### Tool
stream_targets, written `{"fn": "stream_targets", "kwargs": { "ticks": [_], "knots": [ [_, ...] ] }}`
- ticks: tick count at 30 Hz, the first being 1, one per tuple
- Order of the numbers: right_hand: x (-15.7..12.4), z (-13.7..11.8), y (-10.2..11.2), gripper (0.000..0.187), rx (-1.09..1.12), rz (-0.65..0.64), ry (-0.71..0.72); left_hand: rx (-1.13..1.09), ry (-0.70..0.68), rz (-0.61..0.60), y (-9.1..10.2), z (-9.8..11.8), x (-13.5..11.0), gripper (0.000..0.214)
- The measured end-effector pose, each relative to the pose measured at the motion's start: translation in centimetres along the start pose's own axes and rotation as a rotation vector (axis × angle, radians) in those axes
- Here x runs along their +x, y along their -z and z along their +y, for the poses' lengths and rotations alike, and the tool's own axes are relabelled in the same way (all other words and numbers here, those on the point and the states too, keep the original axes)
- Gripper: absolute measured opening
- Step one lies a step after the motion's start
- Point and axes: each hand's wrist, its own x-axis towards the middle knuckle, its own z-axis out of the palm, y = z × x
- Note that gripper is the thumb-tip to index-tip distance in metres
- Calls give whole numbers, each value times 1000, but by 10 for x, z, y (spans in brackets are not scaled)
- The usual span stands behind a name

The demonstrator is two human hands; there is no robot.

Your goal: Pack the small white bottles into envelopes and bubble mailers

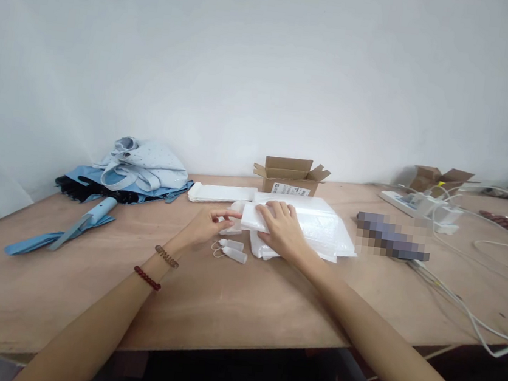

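Spanning plywood table (232,304), white wall (268,64) behind

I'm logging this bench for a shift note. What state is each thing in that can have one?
Near box: flaps open.
Far box: flaps open.
Umbrella: folded, lying flat.
Sleeve: off the umbrella, lying flat.
Bag stack: flat, pressed by right hand.
Left hand: pinching a bag's left edge.
Small bottles: capped, lying on their sides.
Power strip: plugs in it.
Bag pile: flat, untouched.
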Motion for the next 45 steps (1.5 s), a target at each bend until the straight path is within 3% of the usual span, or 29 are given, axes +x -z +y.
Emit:
{"fn": "stream_targets", "kwargs": {
  "ticks": [2, 5, 7, 13, 16, 20, 23, 26, 34, 39, 45],
  "knots": [
    [0, 1, 1, 46, -5, 7, -5, -18, -23, -44, 1, 1, 0, 36],
    [0, 6, 1, 45, -18, 19, -36, -24, -37, 16, 8, 2, 1, 33],
    [0, 11, 1, 44, -17, 26, -64, -37, -6, -10, 16, 1, 1, 30],
    [0, 16, 2, 43, 5, 20, -104, 62, 264, -470, 36, -2, -4, 26],
    [0, 15, 1, 43, -1, 12, -97, 93, 301, -558, 33, -5, -5, 26],
    [0, 15, 1, 42, -2, 11, -95, 74, 305, -582, 23, -9, -3, 26],
    [0, 14, 1, 43, -4, 14, -97, 36, 274, -564, 24, -6, -3, 26],
    [0, 14, 2, 43, -6, 15, -108, -37, 262, -464, 33, 1, -3, 25],
    [0, 16, 0, 42, -8, 13, -96, -278, 271, 61, 57, 5, -4, 30],
    [0, 13, 0, 44, 4, 15, -74, -201, 212, 86, 50, -9, 1, 31],
    [0, 3, 3, 45, 30, 28, 1, -157, 104, 39, 19, -15, 6, 33]
  ]
}}
